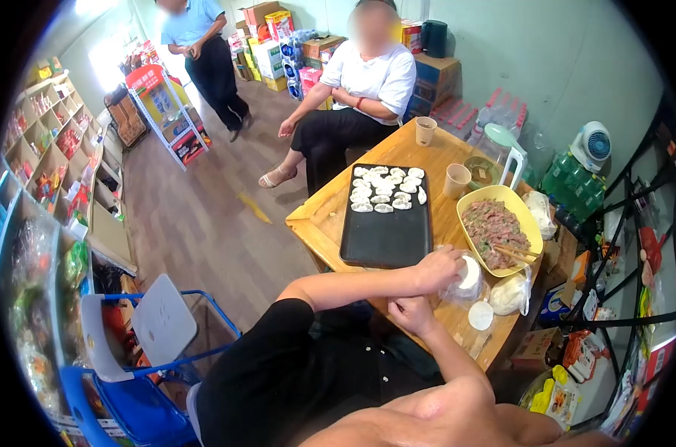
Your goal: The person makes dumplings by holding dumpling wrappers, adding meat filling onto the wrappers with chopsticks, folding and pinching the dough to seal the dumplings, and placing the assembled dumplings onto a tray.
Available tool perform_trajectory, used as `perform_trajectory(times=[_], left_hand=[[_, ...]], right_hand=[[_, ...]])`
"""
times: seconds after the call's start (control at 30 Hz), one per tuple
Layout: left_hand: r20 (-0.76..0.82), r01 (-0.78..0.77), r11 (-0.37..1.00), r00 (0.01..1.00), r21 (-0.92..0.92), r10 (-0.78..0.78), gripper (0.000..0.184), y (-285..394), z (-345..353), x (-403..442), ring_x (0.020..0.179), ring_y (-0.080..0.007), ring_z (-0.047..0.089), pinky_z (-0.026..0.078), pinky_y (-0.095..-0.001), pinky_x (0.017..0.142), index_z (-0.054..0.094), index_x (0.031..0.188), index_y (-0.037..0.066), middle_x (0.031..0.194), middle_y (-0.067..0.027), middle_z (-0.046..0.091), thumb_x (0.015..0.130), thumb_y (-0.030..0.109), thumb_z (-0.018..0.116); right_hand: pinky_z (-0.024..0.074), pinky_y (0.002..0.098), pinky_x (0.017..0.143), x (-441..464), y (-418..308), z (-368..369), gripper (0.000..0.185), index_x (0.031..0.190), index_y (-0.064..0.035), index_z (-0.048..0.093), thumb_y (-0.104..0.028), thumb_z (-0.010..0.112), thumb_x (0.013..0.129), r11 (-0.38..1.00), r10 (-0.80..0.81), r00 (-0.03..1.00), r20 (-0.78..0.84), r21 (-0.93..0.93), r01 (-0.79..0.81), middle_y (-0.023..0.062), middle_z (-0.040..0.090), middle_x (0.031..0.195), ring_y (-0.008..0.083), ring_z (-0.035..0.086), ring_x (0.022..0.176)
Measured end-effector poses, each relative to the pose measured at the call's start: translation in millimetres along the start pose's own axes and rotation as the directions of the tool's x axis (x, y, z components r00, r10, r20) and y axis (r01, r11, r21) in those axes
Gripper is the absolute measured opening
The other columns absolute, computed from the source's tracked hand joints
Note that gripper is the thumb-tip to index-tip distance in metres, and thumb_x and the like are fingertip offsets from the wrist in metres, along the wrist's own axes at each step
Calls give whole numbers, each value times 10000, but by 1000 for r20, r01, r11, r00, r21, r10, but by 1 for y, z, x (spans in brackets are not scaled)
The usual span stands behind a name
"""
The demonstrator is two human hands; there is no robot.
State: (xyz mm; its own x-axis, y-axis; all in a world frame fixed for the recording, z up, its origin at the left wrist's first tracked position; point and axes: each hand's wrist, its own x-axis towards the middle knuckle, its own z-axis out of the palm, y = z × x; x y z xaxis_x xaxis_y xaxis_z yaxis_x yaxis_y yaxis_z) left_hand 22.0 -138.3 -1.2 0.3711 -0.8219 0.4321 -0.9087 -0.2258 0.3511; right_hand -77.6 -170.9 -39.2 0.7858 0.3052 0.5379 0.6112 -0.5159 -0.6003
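My left hand (440, 270) reaches over the front of the wooden table (319, 220), its fingers bent at a clear plastic bag beside a stack of round white wrappers (468, 274). Just below it, near the table edge, my right hand (412, 314) is curled; what its fingers hold, if anything, is hidden. A single wrapper (480, 315) lies to the right of my hands. Several white dumplings (383, 188) cover the far part of a black tray (386, 242). Beyond the wrappers, a yellow bowl (533, 223) holds meat filling (494, 227) with chopsticks (517, 254) in it.
Paper cups (425, 131) and a clear lidded jug (483, 170) stand at the table's far right. A white bag (510, 293) lies near the bowl. One person sits behind the table; another stands farther back. A folding chair (164, 322) is at the left.
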Motion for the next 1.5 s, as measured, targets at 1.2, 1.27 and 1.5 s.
perform_trajectory(times=[1.2, 1.27, 1.5], left_hand=[[26, -260, 943, 962, -209, 271, 338, -12, -12, 9, 1028, -301, 588, 509, -378, 882, 689, 1055, 53, 1128, -104, 640, 722, 56, 748], [41, -271, 938, 957, -215, 286, 348, -13, -14, 9, 1039, -300, 586, 509, -378, 886, 690, 1063, 58, 1139, -102, 636, 720, 57, 751], [64, -298, 934, 947, -195, 316, 310, -10, -19, 12, 1037, -299, 580, 503, -382, 895, 693, 1022, 66, 1115, -98, 633, 716, 75, 741]], right_hand=[[505, 395, 578, -3, -2, -12, 122, 726, -58, 573, -119, 642, 808, 998, -57, 998, 24, 0, 57, 91, 597, 668, 288, 620, 613], [506, 393, 582, -3, -2, -13, 119, 729, -56, 575, -115, 645, 805, 998, -57, 998, 23, 17, 57, 92, 602, 678, 288, 621, 623], [506, 394, 592, -5, -1, -12, 109, 743, -49, 583, -110, 645, 809, 998, -40, 999, -9, 55, 40, 94, 618, 710, 291, 622, 646]])
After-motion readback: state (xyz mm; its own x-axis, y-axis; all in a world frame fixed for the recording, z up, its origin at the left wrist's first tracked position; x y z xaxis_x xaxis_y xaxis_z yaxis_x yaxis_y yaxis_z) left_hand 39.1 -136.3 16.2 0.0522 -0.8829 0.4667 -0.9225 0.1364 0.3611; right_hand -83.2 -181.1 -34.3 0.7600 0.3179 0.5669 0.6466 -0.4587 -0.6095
